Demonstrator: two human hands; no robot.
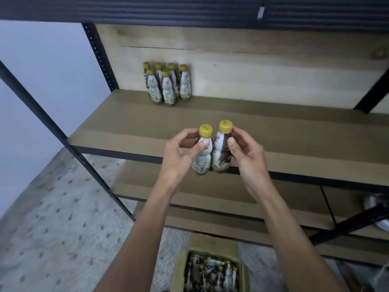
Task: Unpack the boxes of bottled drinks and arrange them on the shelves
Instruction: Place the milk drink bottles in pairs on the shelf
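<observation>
Two small bottles with yellow caps are held side by side in front of the middle shelf [130,119]. My left hand [181,152] grips the left bottle [203,153] around its body. My right hand [245,150] grips the right bottle [222,151], thumb on its front. Both bottles are upright and touch each other, just above the shelf's front edge. Several bottles [167,84] of the same kind stand in a tight cluster at the back left of that shelf. An open cardboard box [210,268] with more bottles inside sits on the floor below my arms.
The rack has black metal posts [48,123] and wooden boards, with lower shelves [273,194] beneath and a dark shelf overhead. A shiny round object [376,203] lies on a lower shelf at right. Speckled floor [52,228] spreads to the left.
</observation>
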